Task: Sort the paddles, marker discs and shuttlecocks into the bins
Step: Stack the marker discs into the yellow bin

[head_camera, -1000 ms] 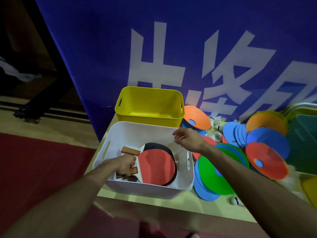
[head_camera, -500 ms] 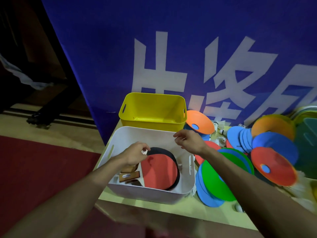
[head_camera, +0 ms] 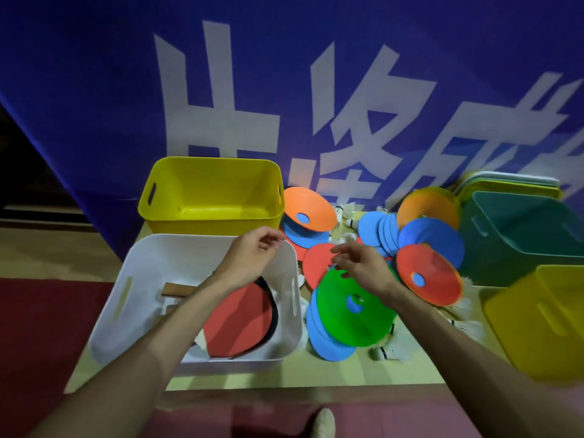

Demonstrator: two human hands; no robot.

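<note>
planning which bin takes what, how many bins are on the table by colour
yellow bin: 2
white bin: 1
dark green bin: 1
total: 4
The blurred stack behind the dark green bin is not counted.

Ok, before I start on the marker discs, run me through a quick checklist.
1. Paddles binned: ok, they lie in the white bin.
2. Left hand free: ok, holds nothing above the white bin.
3. Right hand free: ok, fingers relaxed above the green disc.
4. Rear yellow bin ready: ok, nothing visible inside.
5. Marker discs sorted: not ok, piled loose on the table.
6. Shuttlecocks reachable: cannot tell, some lie partly under discs.
</note>
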